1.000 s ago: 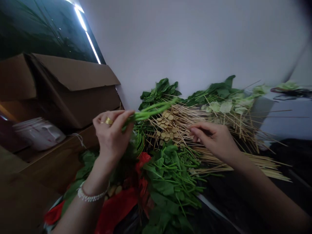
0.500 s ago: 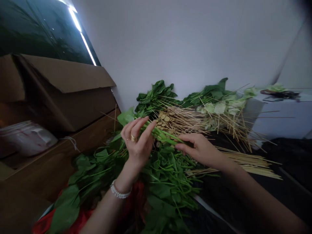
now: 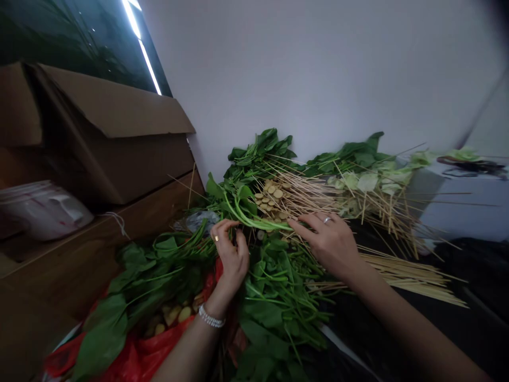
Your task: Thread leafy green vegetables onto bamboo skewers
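Leafy green stems (image 3: pixel 247 218): long axis diagonal, leaves toward upper left, ends toward lower right.
Right hand (image 3: pixel 328 245): fingers extended, ungripped, touching stem ends.
Left hand (image 3: pixel 233 260): fingers curled, grasp unclear.

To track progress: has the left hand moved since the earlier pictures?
Yes: the left hand has moved right and down in view, away from the cardboard box, and is now below the skewered round slices.

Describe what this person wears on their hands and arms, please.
The left hand wears a gold ring, with a white beaded bracelet on that wrist. The right hand wears a silver-coloured ring. Neither hand has a glove, and no sleeves show on the forearms.
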